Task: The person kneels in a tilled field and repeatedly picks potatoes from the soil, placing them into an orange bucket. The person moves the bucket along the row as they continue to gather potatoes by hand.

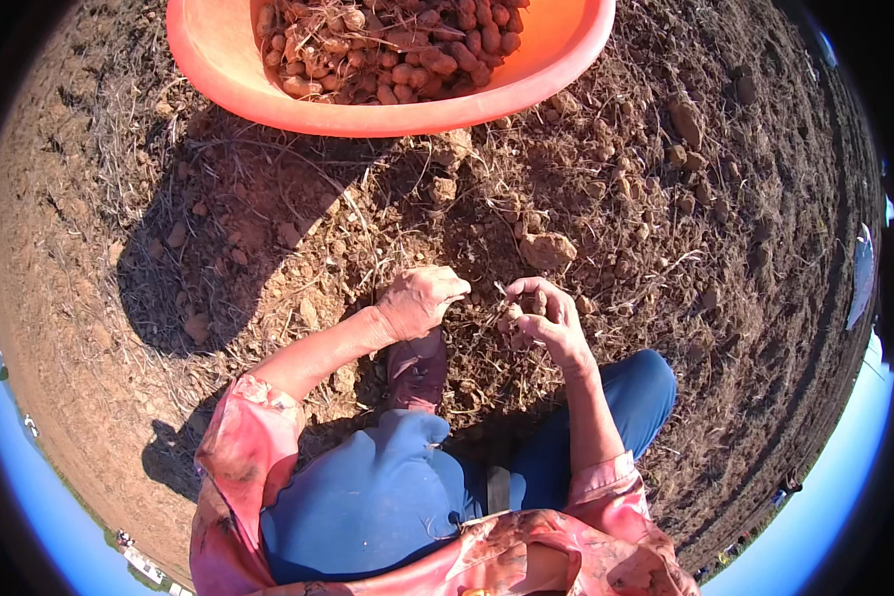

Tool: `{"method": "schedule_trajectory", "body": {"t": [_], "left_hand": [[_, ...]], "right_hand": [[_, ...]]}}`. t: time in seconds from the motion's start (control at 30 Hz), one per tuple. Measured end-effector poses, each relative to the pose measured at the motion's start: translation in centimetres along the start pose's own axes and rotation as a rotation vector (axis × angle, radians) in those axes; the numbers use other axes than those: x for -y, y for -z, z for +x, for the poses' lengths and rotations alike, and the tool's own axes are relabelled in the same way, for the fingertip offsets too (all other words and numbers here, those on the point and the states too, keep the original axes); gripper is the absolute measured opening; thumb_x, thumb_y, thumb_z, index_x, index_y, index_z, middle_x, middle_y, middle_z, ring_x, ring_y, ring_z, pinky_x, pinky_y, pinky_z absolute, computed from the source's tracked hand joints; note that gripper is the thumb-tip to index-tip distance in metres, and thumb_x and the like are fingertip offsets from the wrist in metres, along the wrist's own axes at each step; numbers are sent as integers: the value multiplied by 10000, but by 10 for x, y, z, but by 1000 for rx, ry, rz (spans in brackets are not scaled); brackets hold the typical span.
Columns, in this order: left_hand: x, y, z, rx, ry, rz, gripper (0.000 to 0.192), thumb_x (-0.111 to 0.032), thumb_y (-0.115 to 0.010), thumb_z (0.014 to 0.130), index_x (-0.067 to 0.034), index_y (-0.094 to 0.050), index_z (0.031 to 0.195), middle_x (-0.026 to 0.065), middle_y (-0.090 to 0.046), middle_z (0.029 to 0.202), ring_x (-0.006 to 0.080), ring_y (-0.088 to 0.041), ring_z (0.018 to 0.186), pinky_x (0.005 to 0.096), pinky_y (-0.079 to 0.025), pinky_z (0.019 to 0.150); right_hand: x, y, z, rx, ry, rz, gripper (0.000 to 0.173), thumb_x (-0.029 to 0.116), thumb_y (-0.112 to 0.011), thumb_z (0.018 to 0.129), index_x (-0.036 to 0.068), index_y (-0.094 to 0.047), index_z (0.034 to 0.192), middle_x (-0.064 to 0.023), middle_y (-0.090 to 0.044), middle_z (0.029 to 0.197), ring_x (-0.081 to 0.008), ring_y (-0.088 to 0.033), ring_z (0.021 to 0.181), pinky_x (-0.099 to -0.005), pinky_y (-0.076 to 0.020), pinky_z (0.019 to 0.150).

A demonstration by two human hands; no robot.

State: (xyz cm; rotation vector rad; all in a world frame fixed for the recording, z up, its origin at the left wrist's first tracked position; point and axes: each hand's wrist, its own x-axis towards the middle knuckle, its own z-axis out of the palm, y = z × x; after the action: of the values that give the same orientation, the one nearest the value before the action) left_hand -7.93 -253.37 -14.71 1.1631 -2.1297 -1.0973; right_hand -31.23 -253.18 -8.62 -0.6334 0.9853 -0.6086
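Peanut pods (510, 316) with bits of dry root are held in the curled fingers of my right hand (558, 322), low over the soil. My left hand (421, 299) is just to the left of it, thumb and fingertips pinched together; I see nothing clear between them. A narrow gap separates the two hands. Beyond them, at the top of the view, an orange plastic tub (357, 119) holds a heap of soil-coated peanuts (417, 63) mixed with dry stalks.
Dry, cloddy soil (216, 276) strewn with straw surrounds me. A large clod (547, 250) lies just beyond my right hand. My shoe (418, 376) is planted below my left hand, and my bent knee (644, 387) is at the right. The tub casts a shadow leftward.
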Motion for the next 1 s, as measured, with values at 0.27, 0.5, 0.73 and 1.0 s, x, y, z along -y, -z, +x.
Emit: {"method": "schedule_trajectory", "body": {"t": [0.27,0.5,0.73,1.0], "left_hand": [[3,-22,12,360,-38,457,36,-81,-537,753,-61,-566,759,95,-520,758,264,-618,708,364,-508,576],[-7,53,6,96,692,-709,166,-166,-631,858,-54,-601,976,40,-610,783,107,-590,647,251,-492,557],[-98,166,11,41,412,-907,164,-118,-660,837,-26,-595,956,13,-594,788,52,-554,668,181,-449,597],[-133,291,110,-708,-227,500,435,-259,-653,828,-86,-496,1195,120,-567,1136,197,-566,1011,321,-456,883]], "right_hand": [[-36,-26,37,-193,105,-1471,128,166,-552,820,64,-627,809,-187,-596,833,-322,-625,695,-391,-511,589],[-83,-41,40,-76,259,-2104,103,150,-562,753,61,-614,761,-98,-520,888,-213,-553,720,-335,-450,569],[8,-42,24,-364,214,-957,155,131,-607,854,62,-618,992,-69,-604,813,-146,-611,653,-296,-501,545],[243,-141,45,-365,875,-876,386,317,-705,814,25,-628,1055,-53,-669,882,-90,-623,668,-185,-477,563]]}}
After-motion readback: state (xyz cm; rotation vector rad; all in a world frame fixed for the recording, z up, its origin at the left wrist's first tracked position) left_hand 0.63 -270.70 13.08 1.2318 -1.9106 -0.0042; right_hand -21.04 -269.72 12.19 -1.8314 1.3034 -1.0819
